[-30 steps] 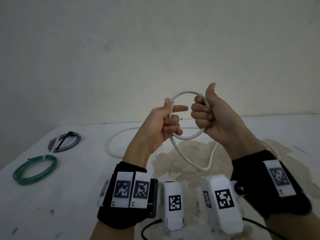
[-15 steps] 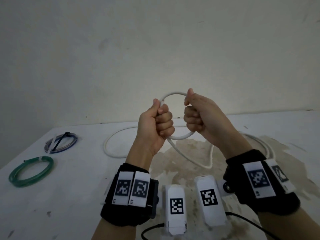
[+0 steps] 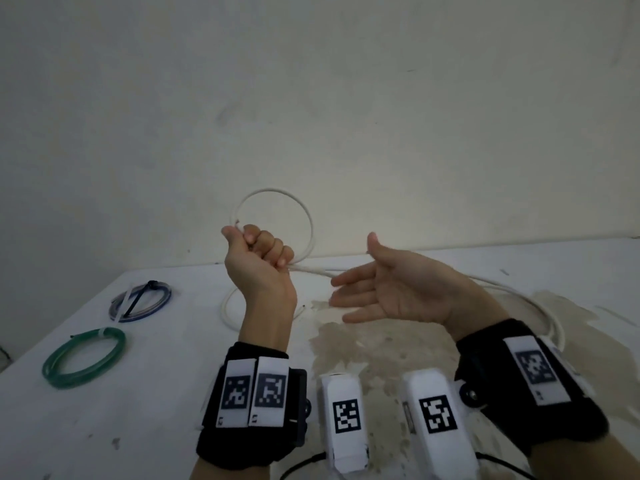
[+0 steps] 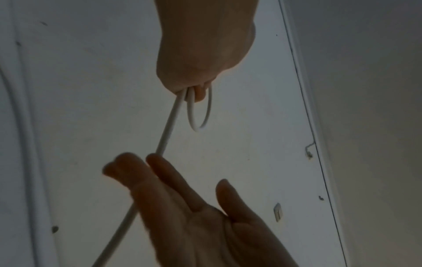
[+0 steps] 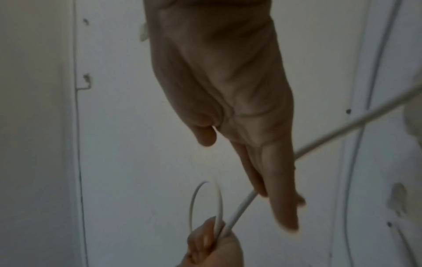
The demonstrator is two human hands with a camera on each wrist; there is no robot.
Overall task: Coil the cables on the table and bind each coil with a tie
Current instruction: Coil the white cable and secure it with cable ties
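Observation:
My left hand (image 3: 258, 249) is raised above the table and grips a white cable (image 3: 306, 216) in its fist, with one round loop standing up behind the fingers. The left wrist view shows that loop (image 4: 200, 112) and the cable's long run leaving the left fist (image 4: 194, 72). My right hand (image 3: 377, 289) is open, palm up, fingers straight, just right of the left fist. The cable's run passes behind the right hand's fingers (image 5: 278, 189) and holds nothing of it. The rest of the white cable (image 3: 540, 306) trails over the table to the right.
A green coil (image 3: 85, 355) bound with a white tie lies at the table's left. Behind it lies a blue and clear coil (image 3: 140, 299) with a black tie. Another stretch of white cable (image 3: 228, 306) curves on the table beyond my left wrist. A brown stain (image 3: 381, 344) marks the middle.
My right hand has let go of the cable loop and opened, moving right and down. My left hand keeps the loop, which now stands wider above the fist.

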